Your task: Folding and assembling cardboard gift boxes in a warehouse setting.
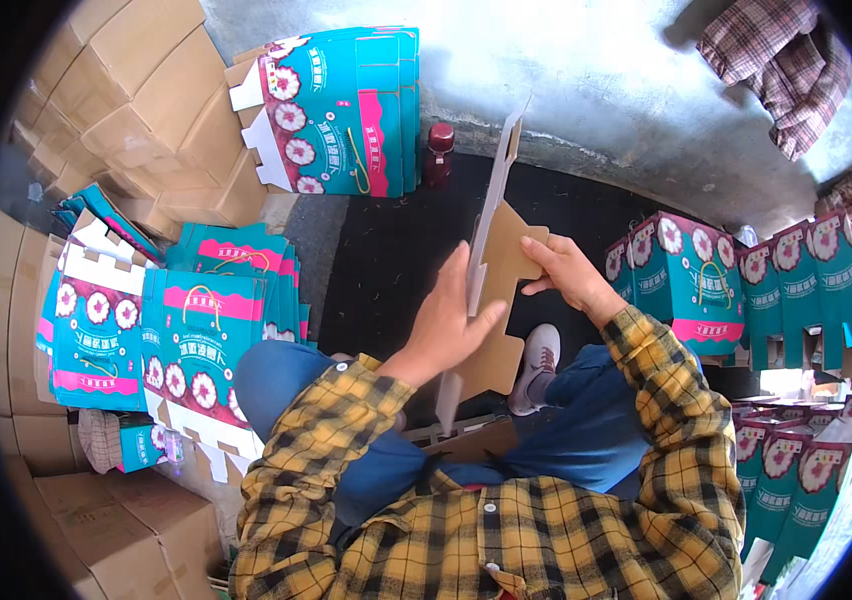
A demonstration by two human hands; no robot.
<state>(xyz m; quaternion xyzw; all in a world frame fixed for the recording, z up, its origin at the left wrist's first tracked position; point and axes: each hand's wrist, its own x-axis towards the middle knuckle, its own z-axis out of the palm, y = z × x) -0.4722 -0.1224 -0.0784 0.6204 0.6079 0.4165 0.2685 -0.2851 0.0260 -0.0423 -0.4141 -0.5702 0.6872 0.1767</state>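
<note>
Upright above my lap stands a partly unfolded cardboard carton (509, 250), its plain brown inside turned to the right and its pale outer face seen nearly edge-on. My right hand (576, 278) pinches a brown flap at the carton's right edge between thumb and fingers. On the other side, my left hand (446, 330) rests against the carton with straight fingers lying flat and the thumb spread apart. The printed face of this carton is hidden from view.
Flat teal-and-pink cartons (196, 340) with cord handles lie stacked at left, and another stack (336, 110) leans farther back. Brown boxes (146, 90) pile up at far left. Assembled teal cartons (686, 270) line the right. A dark red bottle (439, 152) stands by the wall.
</note>
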